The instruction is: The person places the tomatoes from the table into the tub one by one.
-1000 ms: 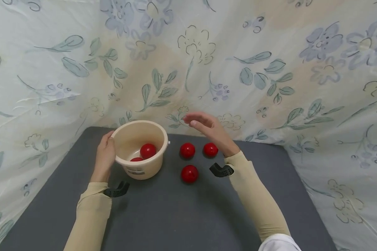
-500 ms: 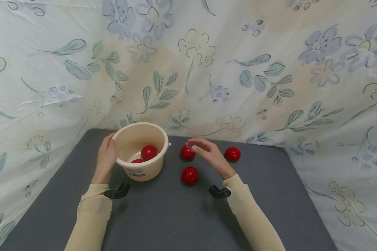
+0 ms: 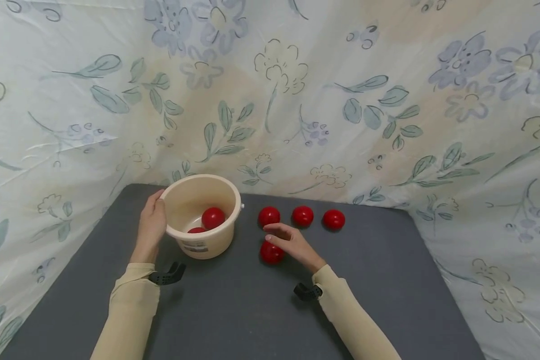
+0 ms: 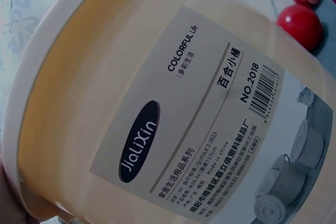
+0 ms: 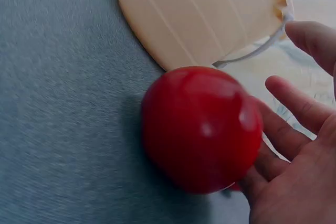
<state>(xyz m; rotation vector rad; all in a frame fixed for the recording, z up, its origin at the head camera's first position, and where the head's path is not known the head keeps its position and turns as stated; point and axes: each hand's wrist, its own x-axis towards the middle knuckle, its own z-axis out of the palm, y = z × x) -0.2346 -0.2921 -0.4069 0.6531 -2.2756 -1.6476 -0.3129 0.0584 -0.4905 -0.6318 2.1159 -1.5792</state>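
A cream plastic bucket (image 3: 216, 244) stands on the left with its rim gripped by my left hand (image 3: 152, 225), thumb over the edge. Inside it lie two red balls, one (image 3: 213, 218) in plain sight and the other (image 3: 196, 230) partly hidden by the rim. My right hand (image 3: 293, 244) hovers over the front red ball (image 3: 271, 256) with its fingers spread. The right wrist view has that ball (image 5: 202, 129) close beside the fingers (image 5: 294, 103); whether they touch it is unclear. A printed label (image 4: 205, 119) fills much of the left wrist view.
Behind the right hand, three more red balls sit in a row: left (image 3: 269, 216), middle (image 3: 303, 216) and right (image 3: 333, 219). A dark grey table (image 3: 234, 310) carries everything. Floral cloth (image 3: 279, 100) hangs along the back and sides.
My right hand has come down and nearer, from above the back row to the front ball, uncovering the balls behind it. The left hand and the bucket have stayed put.
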